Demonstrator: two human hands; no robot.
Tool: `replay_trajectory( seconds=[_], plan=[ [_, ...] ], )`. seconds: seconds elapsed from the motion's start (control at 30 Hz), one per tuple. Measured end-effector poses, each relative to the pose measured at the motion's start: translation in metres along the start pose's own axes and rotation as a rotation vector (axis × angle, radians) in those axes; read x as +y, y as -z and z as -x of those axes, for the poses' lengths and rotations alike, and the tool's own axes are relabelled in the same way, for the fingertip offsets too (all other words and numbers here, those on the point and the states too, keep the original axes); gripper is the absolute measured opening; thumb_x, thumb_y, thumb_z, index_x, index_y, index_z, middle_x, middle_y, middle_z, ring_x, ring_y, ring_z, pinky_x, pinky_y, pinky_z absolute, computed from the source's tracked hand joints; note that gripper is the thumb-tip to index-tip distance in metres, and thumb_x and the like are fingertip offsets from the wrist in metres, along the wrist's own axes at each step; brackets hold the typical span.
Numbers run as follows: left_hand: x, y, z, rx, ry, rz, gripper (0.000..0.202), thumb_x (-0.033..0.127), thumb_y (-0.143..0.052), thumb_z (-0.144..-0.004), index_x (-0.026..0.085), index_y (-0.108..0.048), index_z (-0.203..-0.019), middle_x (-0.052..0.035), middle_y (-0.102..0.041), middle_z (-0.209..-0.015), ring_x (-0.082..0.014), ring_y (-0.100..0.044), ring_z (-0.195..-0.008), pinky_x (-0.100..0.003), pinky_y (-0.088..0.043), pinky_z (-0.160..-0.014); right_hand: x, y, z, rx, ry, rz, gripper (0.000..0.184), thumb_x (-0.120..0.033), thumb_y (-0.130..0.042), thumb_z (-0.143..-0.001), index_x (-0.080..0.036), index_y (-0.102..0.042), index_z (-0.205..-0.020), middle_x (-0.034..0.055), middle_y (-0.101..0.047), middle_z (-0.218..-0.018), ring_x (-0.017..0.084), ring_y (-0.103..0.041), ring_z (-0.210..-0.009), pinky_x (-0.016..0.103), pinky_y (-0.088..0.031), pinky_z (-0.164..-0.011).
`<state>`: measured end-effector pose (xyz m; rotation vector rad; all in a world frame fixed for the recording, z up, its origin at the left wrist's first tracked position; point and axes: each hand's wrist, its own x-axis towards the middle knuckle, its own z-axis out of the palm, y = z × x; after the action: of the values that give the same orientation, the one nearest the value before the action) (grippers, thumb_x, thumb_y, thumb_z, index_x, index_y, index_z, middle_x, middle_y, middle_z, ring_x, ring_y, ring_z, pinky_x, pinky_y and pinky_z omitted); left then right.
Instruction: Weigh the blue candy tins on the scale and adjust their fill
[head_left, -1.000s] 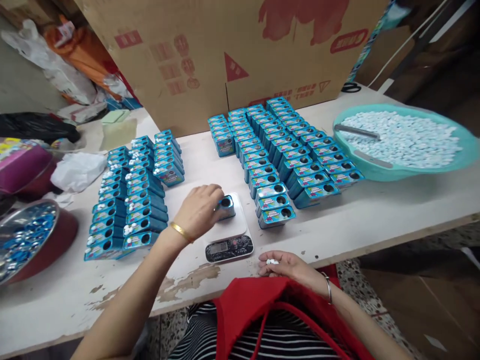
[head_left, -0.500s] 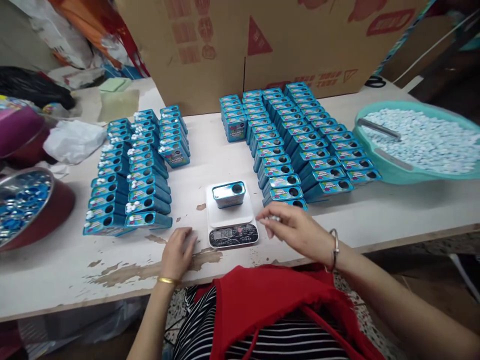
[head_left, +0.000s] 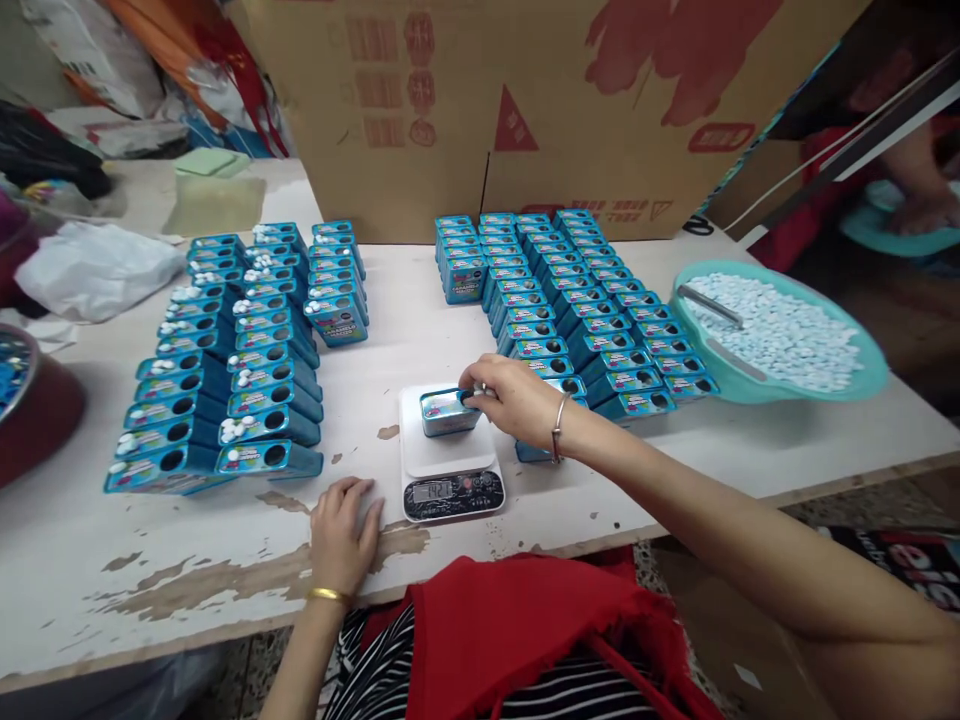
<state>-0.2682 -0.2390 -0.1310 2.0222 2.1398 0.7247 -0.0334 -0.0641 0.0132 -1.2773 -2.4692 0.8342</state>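
On a white digital kitchen scale point(head_left: 418, 455) stands a small blue tin point(head_left: 444, 418) with a round hole in its top. My right hand point(head_left: 517, 398) is at that hole, thumb and fingers pinched on a few small white candies point(head_left: 481, 391). My left hand point(head_left: 345, 535) lies open on the table just left of the scale, holding nothing. Several similar tins point(head_left: 264, 398) stand in rows to the left, many with white candies on top. More tins point(head_left: 600, 345) with dark open holes are lined up on the right.
A turquoise basin point(head_left: 806, 390) of white candies, with a metal scoop point(head_left: 709, 305), stands at right. A red bowl point(head_left: 41, 415) with shiny blue pieces is at the left edge. A large cardboard box point(head_left: 450, 180) closes off the back. Another person's hand point(head_left: 926, 205) shows at far right.
My right hand has moved left and up from beside the scale to the tin's hole. My left hand stays resting on the table. The view has shifted slightly.
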Motion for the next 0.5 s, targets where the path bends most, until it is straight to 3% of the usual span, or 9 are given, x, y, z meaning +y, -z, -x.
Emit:
replay_trajectory(
  seconds=[0.23, 0.4, 0.5],
  plan=[
    [0.0011, -0.0004, -0.0026, 0.001, 0.023, -0.005, 0.021, 0.034, -0.049, -0.088, 0.022, -0.057, -0.104, -0.0085, -0.057, -0.101, -0.0247, -0.054, -0.096, -0.04, -0.042, -0.082, -0.0005, 0.0, -0.0023, 0.035, 0.014, -0.029, 0.022, -0.007, -0.061, -0.08, -0.012, -0.062, -0.102, 0.0053, -0.052, -0.098, 0.009, -0.047, -0.071, 0.027, -0.042, -0.078],
    [0.0004, -0.0023, -0.0018, 0.025, 0.004, -0.011, 0.024, 0.035, -0.05, -0.088, 0.019, -0.059, -0.103, -0.0085, -0.058, -0.1, -0.0231, -0.054, -0.095, -0.038, -0.042, -0.083, -0.0027, -0.0042, -0.004, 0.038, 0.083, -0.032, 0.02, -0.01, -0.061, -0.081, -0.013, -0.063, -0.101, 0.006, -0.055, -0.096, 0.012, -0.052, -0.078, 0.029, -0.043, -0.08],
    [0.0013, -0.0027, -0.0015, 0.022, 0.009, -0.006, 0.024, 0.034, -0.05, -0.088, 0.018, -0.06, -0.103, -0.008, -0.058, -0.099, -0.0223, -0.054, -0.095, -0.037, -0.041, -0.084, -0.0049, 0.0022, 0.001, 0.114, 0.164, -0.06, 0.018, -0.012, -0.06, -0.083, -0.015, -0.063, -0.1, 0.0079, -0.058, -0.102, 0.016, -0.055, -0.087, 0.03, -0.045, -0.08]
  ],
)
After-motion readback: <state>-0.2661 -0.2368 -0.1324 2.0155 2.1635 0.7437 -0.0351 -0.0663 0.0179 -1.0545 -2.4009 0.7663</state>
